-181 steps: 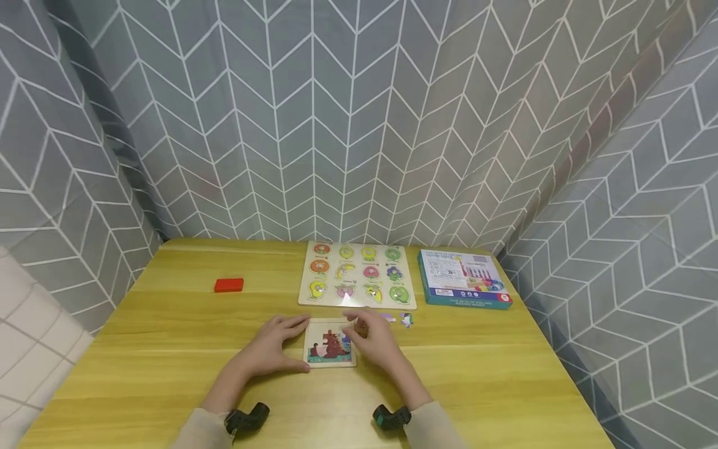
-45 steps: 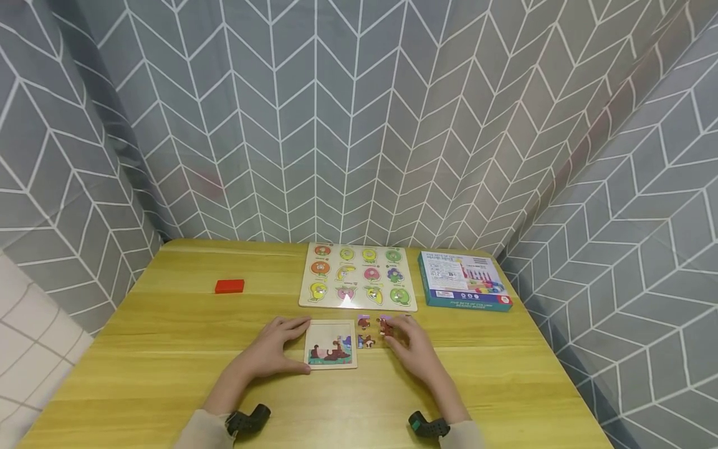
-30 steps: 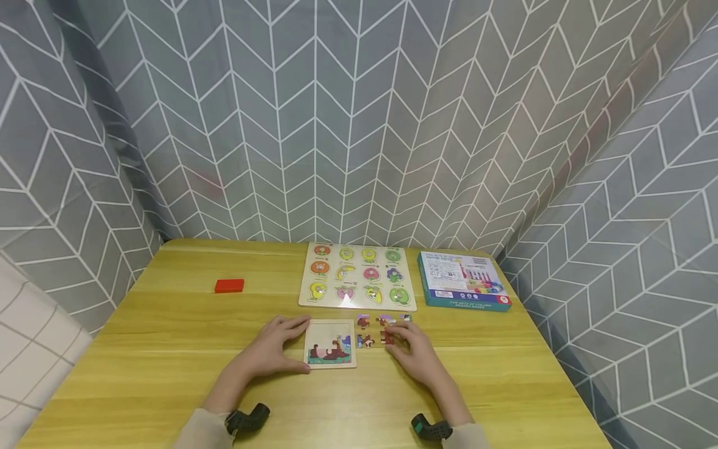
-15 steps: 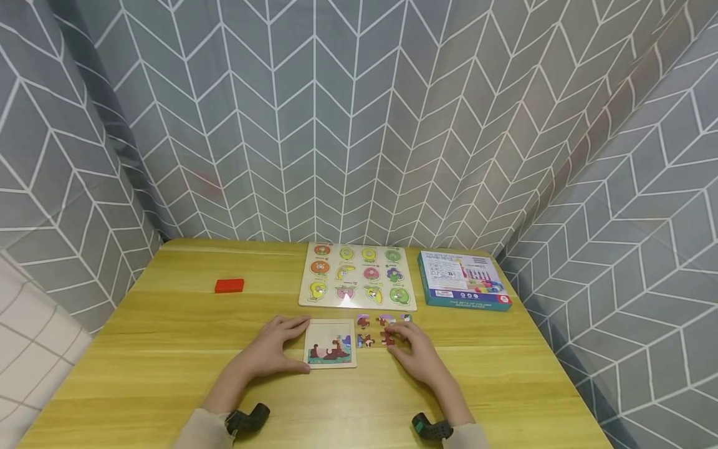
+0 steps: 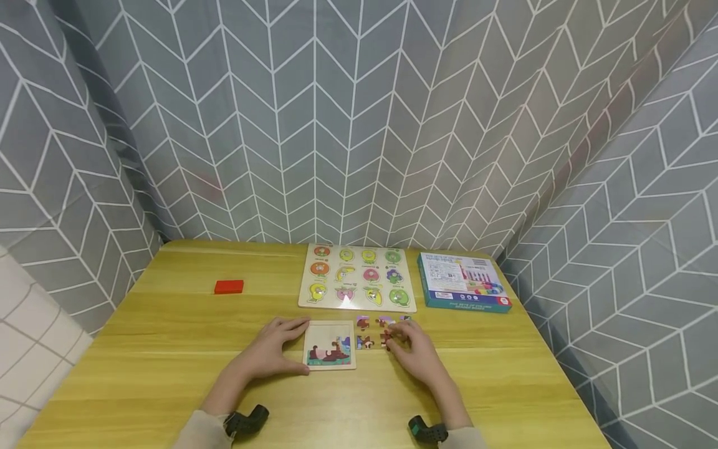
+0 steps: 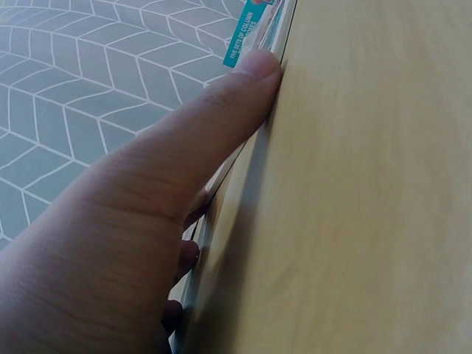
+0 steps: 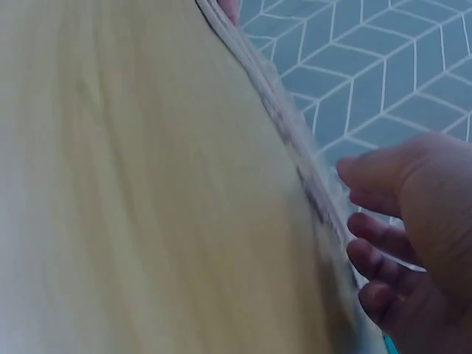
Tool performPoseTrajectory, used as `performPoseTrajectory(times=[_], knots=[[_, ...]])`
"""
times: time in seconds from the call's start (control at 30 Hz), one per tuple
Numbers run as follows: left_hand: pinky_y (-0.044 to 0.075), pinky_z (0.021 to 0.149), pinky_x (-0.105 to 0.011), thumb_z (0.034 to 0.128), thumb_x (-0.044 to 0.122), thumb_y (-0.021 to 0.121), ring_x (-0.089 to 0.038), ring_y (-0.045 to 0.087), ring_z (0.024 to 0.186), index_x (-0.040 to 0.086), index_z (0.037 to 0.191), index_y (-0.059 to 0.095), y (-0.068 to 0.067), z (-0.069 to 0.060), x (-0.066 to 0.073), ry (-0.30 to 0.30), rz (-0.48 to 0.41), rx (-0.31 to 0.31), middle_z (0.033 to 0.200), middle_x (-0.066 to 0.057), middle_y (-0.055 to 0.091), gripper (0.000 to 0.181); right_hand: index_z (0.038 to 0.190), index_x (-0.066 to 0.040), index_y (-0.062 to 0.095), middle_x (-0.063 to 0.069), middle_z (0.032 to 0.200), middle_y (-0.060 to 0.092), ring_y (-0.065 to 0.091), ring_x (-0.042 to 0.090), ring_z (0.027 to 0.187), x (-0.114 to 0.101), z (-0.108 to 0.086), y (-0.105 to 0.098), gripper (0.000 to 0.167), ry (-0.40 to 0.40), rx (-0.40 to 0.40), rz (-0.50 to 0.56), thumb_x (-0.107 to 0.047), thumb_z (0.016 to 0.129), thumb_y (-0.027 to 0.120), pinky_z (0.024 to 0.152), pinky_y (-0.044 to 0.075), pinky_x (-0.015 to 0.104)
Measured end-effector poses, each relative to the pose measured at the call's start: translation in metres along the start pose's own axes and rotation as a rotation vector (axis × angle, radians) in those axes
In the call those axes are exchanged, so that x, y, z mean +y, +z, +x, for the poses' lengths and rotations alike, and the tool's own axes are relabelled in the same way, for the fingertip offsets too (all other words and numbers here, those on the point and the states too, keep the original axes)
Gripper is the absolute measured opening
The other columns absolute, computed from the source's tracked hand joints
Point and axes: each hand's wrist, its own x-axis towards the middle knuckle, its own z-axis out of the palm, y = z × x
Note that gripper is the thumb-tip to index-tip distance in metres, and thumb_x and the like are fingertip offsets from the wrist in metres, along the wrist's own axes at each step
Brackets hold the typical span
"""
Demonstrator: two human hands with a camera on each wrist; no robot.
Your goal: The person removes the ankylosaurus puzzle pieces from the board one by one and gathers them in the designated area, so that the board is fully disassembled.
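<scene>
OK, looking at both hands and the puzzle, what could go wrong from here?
The right hand is at a brown piece close beside other loose pieces, so it might nudge those. The left hand is only at the left edge of the tray, so pressing on the other side could make it pivot. Several loose pieces show similar brown patches, so one might be tried in the wrong spot.

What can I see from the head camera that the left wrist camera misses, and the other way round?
Only the head view: the red block, the black wrist devices, and the pictures on the fruit board and in the puzzle frame.

Only the left wrist view: the left thumb seen close and low from the side, fingertips peeking out below it.

Both: the left hand, the teal box, the wooden table and the patterned curtain.
</scene>
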Motion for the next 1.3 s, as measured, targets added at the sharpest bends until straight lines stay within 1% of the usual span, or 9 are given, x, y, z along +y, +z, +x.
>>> performPoseTrajectory(times=[0.13,0.23,0.33,0.43,0.53,0.7,0.87,1.07,1.3], knots=[[0.042,0.109,-0.061,0.0708,0.066,0.091,-0.027,0.046,0.13,0.014,0.159,0.052,-0.003,0.001,0.0,-0.005,-0.01,-0.011,0.165,-0.002,0.047,0.109,0.125,-0.003,0.074,0.009,0.112,0.068,0.064,0.021,0.097,-0.022,0.005,0.004,0.03,0.03,0.024,0.028,-0.008,0.096,0.078,0.086,0.056,0.037],[0.042,0.109,-0.061,0.0708,0.066,0.091,-0.027,0.046,0.13,0.015,0.159,0.051,-0.004,0.002,0.001,-0.009,-0.013,-0.016,0.165,-0.001,0.047,0.11,0.126,-0.005,0.075,0.007,0.107,0.067,0.062,0.019,0.093,-0.039,0.012,0.011,0.03,0.024,0.006,0.048,-0.009,0.097,0.076,0.081,0.054,0.033],[0.041,0.11,-0.061,0.0703,0.066,0.091,-0.026,0.046,0.13,0.016,0.159,0.052,-0.005,0.002,0.001,-0.013,-0.018,-0.018,0.165,-0.001,0.047,0.109,0.124,-0.004,0.075,0.007,0.108,0.067,0.059,0.019,0.09,-0.051,0.018,0.021,0.027,-0.002,-0.03,0.065,-0.011,0.098,0.075,0.079,0.052,0.029],[0.041,0.109,-0.06,0.0706,0.067,0.09,-0.025,0.046,0.128,0.015,0.159,0.052,-0.005,0.003,0.0,0.002,-0.005,-0.012,0.165,-0.001,0.047,0.109,0.125,-0.002,0.074,0.01,0.119,0.068,0.063,0.022,0.098,-0.057,0.025,0.032,0.027,-0.027,-0.064,0.078,-0.012,0.1,0.074,0.084,0.055,0.032],[0.04,0.108,-0.06,0.071,0.067,0.09,-0.025,0.047,0.127,0.013,0.159,0.052,-0.004,0.003,0.0,0.015,-0.005,-0.008,0.165,-0.002,0.047,0.109,0.127,-0.001,0.073,0.012,0.121,0.067,0.064,0.024,0.1,-0.059,0.03,0.042,0.031,-0.042,-0.086,0.076,-0.015,0.099,0.075,0.085,0.056,0.035],[0.041,0.108,-0.061,0.0711,0.067,0.09,-0.026,0.047,0.129,0.013,0.159,0.052,-0.004,0.003,0.0,0.011,-0.002,-0.011,0.165,-0.002,0.047,0.11,0.127,-0.006,0.075,0.009,0.123,0.067,0.058,0.023,0.1,-0.059,0.034,0.052,0.033,-0.06,-0.102,0.032,-0.02,0.097,0.079,0.087,0.052,0.037],[0.042,0.108,-0.061,0.0707,0.067,0.09,-0.027,0.047,0.129,0.014,0.159,0.051,-0.006,0.002,0.0,0.003,0.008,-0.013,0.165,-0.002,0.047,0.11,0.126,-0.008,0.076,0.009,0.125,0.066,0.059,0.024,0.109,-0.057,0.036,0.054,0.033,-0.073,-0.117,-0.022,-0.023,0.096,0.08,0.093,0.053,0.043],[0.043,0.107,-0.06,0.0709,0.067,0.09,-0.026,0.048,0.128,0.015,0.158,0.052,-0.004,0.003,-0.001,0.009,0.015,0.0,0.164,-0.002,0.049,0.109,0.125,-0.008,0.077,0.009,0.125,0.061,0.053,0.025,0.112,-0.055,0.035,0.054,0.033,-0.064,-0.169,-0.042,-0.023,0.096,0.08,0.095,0.05,0.045],[0.043,0.107,-0.061,0.0704,0.067,0.091,-0.026,0.048,0.128,0.015,0.158,0.053,-0.002,0.002,-0.001,0.01,0.008,0.007,0.163,-0.002,0.05,0.108,0.122,-0.018,0.079,0.004,0.122,0.057,0.048,0.023,0.113,-0.055,0.031,0.059,0.028,-0.094,-0.241,-0.098,-0.029,0.096,0.08,0.095,0.045,0.044]])
